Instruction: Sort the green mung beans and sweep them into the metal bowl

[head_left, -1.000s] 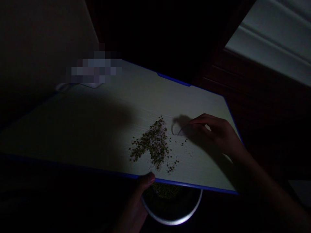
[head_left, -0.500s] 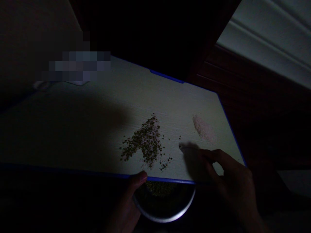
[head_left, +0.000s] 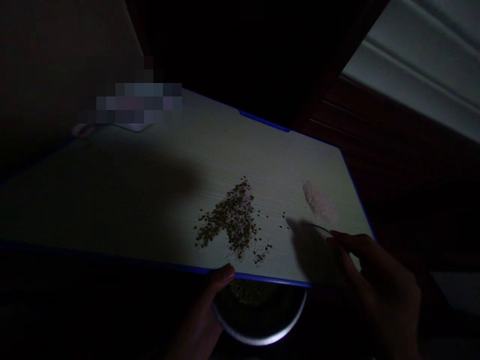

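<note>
A pale cutting board (head_left: 225, 145) with a blue rim stretches across the view. My left hand (head_left: 210, 305) grips its near edge, thumb on top and fingers underneath. Pinched in my right hand (head_left: 378, 270) is a thin spoon-like utensil (head_left: 318, 226), its tip low over the board and hard to make out in the dark. Left of that tip lies a spread pile of small green beans (head_left: 228, 215) mixed with pale grains. A separate heap of pale, rice-like grains (head_left: 318, 200) lies farther right.
Under the board's near edge is a round metal bowl (head_left: 262, 341), partly covered, with green beans inside. A pixelated object (head_left: 138, 107) sits at the board's far left. Dark wooden furniture stands behind, and the light is dim.
My right hand has drawn back to the right with the utensil, away from the loose beans. A few beans now lie where its tip was. The left hand keeps its grip.
</note>
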A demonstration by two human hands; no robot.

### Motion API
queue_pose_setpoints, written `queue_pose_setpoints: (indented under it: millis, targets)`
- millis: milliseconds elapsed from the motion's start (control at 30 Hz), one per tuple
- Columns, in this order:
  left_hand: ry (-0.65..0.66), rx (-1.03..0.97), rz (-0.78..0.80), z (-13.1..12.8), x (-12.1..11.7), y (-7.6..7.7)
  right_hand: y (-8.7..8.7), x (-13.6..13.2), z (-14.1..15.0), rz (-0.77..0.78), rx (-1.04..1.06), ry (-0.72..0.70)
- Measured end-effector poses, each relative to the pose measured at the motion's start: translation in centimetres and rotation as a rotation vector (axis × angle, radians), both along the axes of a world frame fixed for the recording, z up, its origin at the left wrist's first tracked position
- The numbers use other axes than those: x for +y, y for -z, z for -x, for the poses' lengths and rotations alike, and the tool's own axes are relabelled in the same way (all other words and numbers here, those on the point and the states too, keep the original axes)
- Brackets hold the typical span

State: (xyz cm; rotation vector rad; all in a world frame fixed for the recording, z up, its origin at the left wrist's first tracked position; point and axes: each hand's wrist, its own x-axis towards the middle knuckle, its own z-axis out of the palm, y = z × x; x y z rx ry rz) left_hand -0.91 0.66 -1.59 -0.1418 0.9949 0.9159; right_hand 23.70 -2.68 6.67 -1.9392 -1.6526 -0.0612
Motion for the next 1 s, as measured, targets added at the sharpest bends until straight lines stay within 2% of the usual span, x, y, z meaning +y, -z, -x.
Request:
queue_pose_setpoints:
  millis: [100,233,500,733,1000]
  targets:
    - [0.002,-0.011,0.006,0.0,0.0,0.2,0.3,0.2,-0.4,0.016,-0.005,-0.018]
    - [0.026,-0.014,0.007,0.1,0.0,0.0,0.6,1.1,-0.4,0.014,-0.006,-0.112]
    - [0.005,0.001,-0.018,-0.1,0.1,-0.7,0.0,1.2,0.1,-0.013,-0.023,-0.268]
    - [0.018,0.0,-0.001,0.1,0.0,-0.5,-0.3,1.0,0.6,-0.014,-0.065,-0.239]
    - [0.017,-0.008,0.013,0.0,0.2,-0.7,0.6,1.1,1.8,-0.017,-0.082,-0.201]
